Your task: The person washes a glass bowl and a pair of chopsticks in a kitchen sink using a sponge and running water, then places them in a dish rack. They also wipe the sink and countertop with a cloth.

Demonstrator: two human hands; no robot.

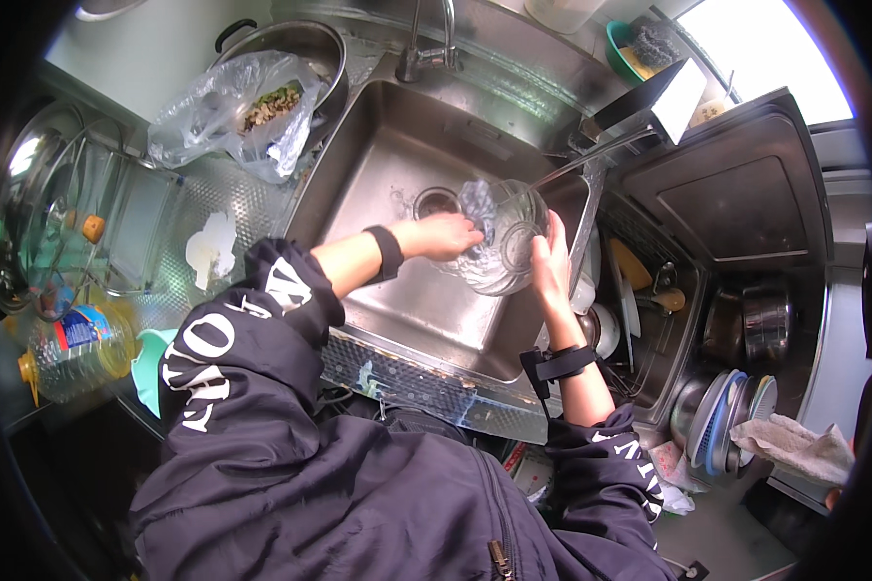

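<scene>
My right hand (552, 261) grips the outer side of a clear glass bowl (517, 272), which is tilted over the stainless steel sink (378, 167). In my left hand (443, 236) is a crumpled grey-blue cloth (477, 203), pressed against the bowl at its left side. Whether the cloth is inside the glass or in front of it is hard to tell. Below and behind my left hand shows the round sink drain (436, 202). A chrome faucet (429, 62) stands at the sink's back edge.
Left of the sink, a plastic bag with food scraps (269, 109) rests against a large metal pot (320, 43). A plastic oil bottle (80, 348) stands farther left. On the right are a lidded dish compartment (727, 196), stacked plates (719, 421) and a hanging cloth (792, 447).
</scene>
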